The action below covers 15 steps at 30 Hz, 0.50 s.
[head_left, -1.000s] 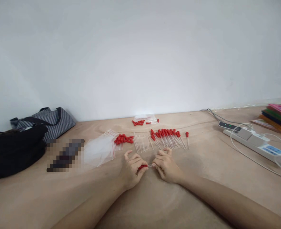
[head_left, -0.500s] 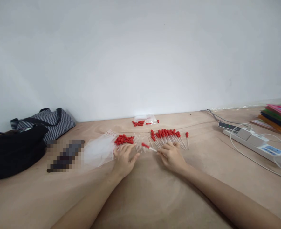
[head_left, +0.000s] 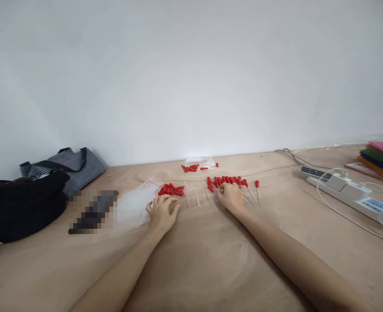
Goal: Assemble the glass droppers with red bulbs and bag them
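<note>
My left hand (head_left: 162, 212) rests just in front of a pile of red rubber bulbs (head_left: 170, 190), its fingers apart with nothing in them. To its right lie several thin clear glass tubes (head_left: 196, 196), side by side. Over a row of droppers with red bulbs (head_left: 232, 179), my right hand (head_left: 232, 197) is closed, fingertips pinched on a dropper at the row's left part. The hand largely hides that dropper and the lower ends of its neighbours. A single dropper (head_left: 257, 191) lies apart at the right end.
Clear plastic zip bags (head_left: 136, 203) lie left of the bulbs. Behind are more red bulbs (head_left: 190, 168) and a small bag (head_left: 198, 161). A blurred-out dark object (head_left: 95, 212) and bags (head_left: 25, 203) are at left. A power strip (head_left: 350, 193) and coloured folders (head_left: 381, 160) are at right.
My right hand has carried the dropper from over the glass tubes away to the row of droppers. My left hand has drawn back slightly left and nearer me.
</note>
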### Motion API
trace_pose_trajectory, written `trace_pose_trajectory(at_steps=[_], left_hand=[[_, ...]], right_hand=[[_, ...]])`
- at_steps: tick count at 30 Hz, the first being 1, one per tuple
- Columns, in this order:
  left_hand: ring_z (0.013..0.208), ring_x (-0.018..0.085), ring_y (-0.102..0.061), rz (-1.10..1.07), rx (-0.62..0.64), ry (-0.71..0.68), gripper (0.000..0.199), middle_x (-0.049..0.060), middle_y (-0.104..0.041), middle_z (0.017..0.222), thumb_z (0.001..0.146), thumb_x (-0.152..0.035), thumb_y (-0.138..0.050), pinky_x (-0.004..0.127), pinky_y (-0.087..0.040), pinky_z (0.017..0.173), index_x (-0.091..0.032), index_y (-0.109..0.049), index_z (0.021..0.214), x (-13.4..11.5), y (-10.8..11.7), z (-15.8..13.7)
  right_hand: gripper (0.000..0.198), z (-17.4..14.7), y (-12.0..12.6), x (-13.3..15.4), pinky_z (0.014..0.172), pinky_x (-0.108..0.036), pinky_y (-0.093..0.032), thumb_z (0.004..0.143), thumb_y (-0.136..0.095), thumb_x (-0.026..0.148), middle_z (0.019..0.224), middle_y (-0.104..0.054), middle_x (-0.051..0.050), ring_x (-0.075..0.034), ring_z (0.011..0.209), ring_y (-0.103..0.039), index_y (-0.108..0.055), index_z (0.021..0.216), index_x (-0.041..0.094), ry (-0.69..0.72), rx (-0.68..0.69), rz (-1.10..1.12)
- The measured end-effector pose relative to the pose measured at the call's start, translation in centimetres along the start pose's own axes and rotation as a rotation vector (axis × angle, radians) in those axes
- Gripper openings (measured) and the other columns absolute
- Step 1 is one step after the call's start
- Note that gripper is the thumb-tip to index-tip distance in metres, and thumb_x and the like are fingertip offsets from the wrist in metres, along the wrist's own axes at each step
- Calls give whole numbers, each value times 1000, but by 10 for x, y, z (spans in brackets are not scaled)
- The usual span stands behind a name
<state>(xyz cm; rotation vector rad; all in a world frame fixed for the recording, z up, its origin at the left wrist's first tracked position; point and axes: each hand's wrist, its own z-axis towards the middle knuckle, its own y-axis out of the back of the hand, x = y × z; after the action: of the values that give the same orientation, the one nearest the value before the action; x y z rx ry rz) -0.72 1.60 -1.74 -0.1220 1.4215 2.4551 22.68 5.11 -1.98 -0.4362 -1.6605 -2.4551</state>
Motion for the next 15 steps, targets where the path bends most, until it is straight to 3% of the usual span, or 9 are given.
trace_pose_trajectory(at_steps=[7, 15], left_hand=[[98, 26, -49, 16, -2, 27, 10, 6, -61, 101, 74, -25, -58, 48, -26, 84, -25, -62, 84, 0, 0, 1], [98, 26, -49, 66, -61, 31, 15, 6, -60, 102, 76, -26, -55, 46, -26, 83, -25, -61, 90, 0, 2, 6]], right_hand=[[22, -8, 1, 7, 73, -36, -22, 80, -49, 32, 83, -63, -7, -21, 85, -48, -66, 72, 21, 225, -19, 21], [27, -6, 6, 24, 76, -41, -22, 80, -46, 29, 92, -63, -15, -28, 93, -48, -67, 82, 14, 107, 149, -135]])
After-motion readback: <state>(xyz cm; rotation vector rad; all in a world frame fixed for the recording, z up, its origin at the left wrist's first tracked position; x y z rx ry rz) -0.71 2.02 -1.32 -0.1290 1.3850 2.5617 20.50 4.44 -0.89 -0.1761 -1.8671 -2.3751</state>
